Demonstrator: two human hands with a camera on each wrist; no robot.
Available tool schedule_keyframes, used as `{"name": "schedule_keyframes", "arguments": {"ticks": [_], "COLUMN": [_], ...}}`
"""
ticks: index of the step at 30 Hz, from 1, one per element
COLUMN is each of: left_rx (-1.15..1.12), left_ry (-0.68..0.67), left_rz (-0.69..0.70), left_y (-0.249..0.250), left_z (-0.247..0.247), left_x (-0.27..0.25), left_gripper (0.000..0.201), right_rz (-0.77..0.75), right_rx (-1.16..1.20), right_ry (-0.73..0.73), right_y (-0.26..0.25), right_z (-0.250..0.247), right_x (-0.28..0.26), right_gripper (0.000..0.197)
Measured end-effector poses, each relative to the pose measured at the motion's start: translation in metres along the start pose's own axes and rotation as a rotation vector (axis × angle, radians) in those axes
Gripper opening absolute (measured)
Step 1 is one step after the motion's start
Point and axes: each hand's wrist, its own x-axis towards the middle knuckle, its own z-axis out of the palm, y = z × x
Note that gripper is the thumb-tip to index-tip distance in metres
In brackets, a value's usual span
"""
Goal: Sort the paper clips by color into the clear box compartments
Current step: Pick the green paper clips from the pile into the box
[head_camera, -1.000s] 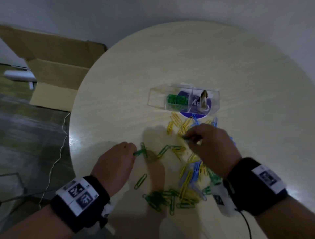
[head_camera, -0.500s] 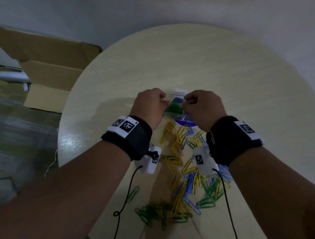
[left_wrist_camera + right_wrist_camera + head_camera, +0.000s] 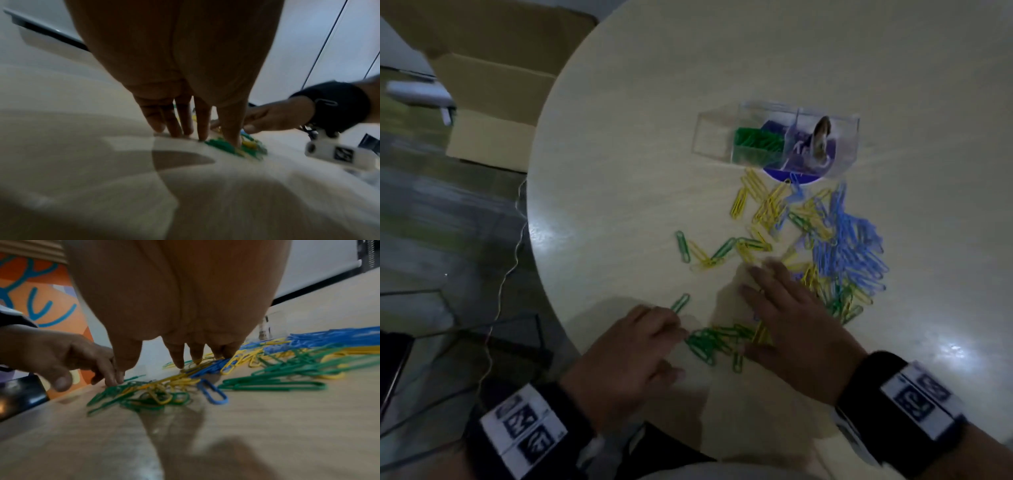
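Note:
The clear box (image 3: 714, 137) stands at the far side of the round table; its middle compartment holds green clips (image 3: 756, 140). Between the box and me lies a mixed pile: yellow clips (image 3: 767, 205), blue clips (image 3: 849, 246) and a green cluster (image 3: 712, 341) near the front edge. My left hand (image 3: 671, 346) has its fingertips (image 3: 199, 136) down on the left end of the green cluster (image 3: 222, 146), thumb apart. My right hand (image 3: 774, 318) lies spread with straight fingers (image 3: 179, 360) on the clips, a loose blue clip (image 3: 213, 394) below the palm. Neither hand holds a clip.
A purple disc (image 3: 791, 178) shows under the box, and a small brownish object (image 3: 820, 137) is seen at its right compartment. An open cardboard box (image 3: 493, 102) sits on the floor to the left. A thin cable (image 3: 510, 240) hangs off the table's left edge.
Both hands were at the clear box over the green compartment half a second ago. They have drawn back to the near part of the pile and now rest on the clips.

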Motion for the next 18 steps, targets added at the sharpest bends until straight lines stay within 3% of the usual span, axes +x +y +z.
{"name": "schedule_keyframes", "arguments": {"ticks": [6, 10, 12, 15, 18], "left_rx": [0.152, 0.112, 0.092, 0.115, 0.150], "left_ry": [0.201, 0.399, 0.425, 0.301, 0.253], "left_rz": [-0.082, -0.046, 0.054, 0.181, 0.124], "left_y": [-0.006, 0.003, 0.011, 0.018, 0.017], "left_z": [-0.001, -0.002, 0.007, 0.029, 0.035], "left_x": [0.010, 0.015, 0.011, 0.001, -0.004], "left_gripper": [0.048, 0.030, 0.022, 0.021, 0.025], "right_rz": [0.075, 0.077, 0.040, -0.005, 0.049], "right_rx": [-0.058, 0.029, 0.083, 0.090, -0.049], "right_ry": [0.109, 0.415, 0.459, 0.381, 0.263], "right_y": [0.007, 0.006, -0.001, -0.008, -0.001], "right_z": [-0.010, -0.017, -0.006, 0.022, 0.035], "right_x": [0.036, 0.009, -0.016, -0.046, -0.055], "right_gripper": [0.079, 0.033, 0.020, 0.029, 0.056]}}
